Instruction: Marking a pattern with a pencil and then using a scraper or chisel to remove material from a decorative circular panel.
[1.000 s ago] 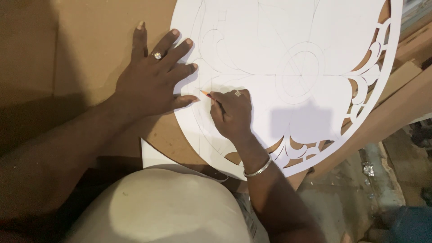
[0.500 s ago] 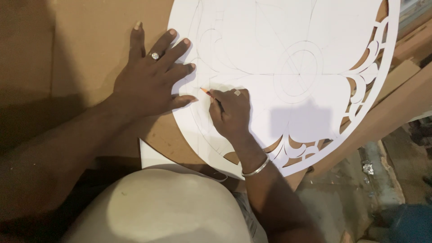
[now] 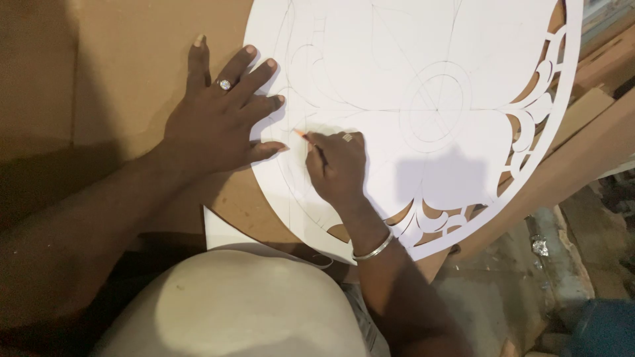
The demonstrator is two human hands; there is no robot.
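Note:
A large round white sheet [image 3: 410, 59] with pencilled curves and a cut-out lattice edge lies on a brown board [image 3: 126, 53]. My left hand [image 3: 218, 119], wearing a ring, rests flat with fingers spread, its fingertips pressing the sheet's left edge. My right hand [image 3: 337, 165], with a metal bangle on the wrist, grips a thin orange-tipped cutting tool [image 3: 305, 139], its tip touching the sheet near my left thumb.
The cut-out lattice border [image 3: 529, 125] runs along the sheet's right and lower edge. Wooden planks [image 3: 595, 99] lie to the right. The floor [image 3: 516, 284] at lower right holds debris and a blue object [image 3: 602, 327]. My pale-clothed knee [image 3: 245, 304] is below.
My right hand and the tool tip have crept slightly along the drawn line. My left hand stays pressed in the same place.

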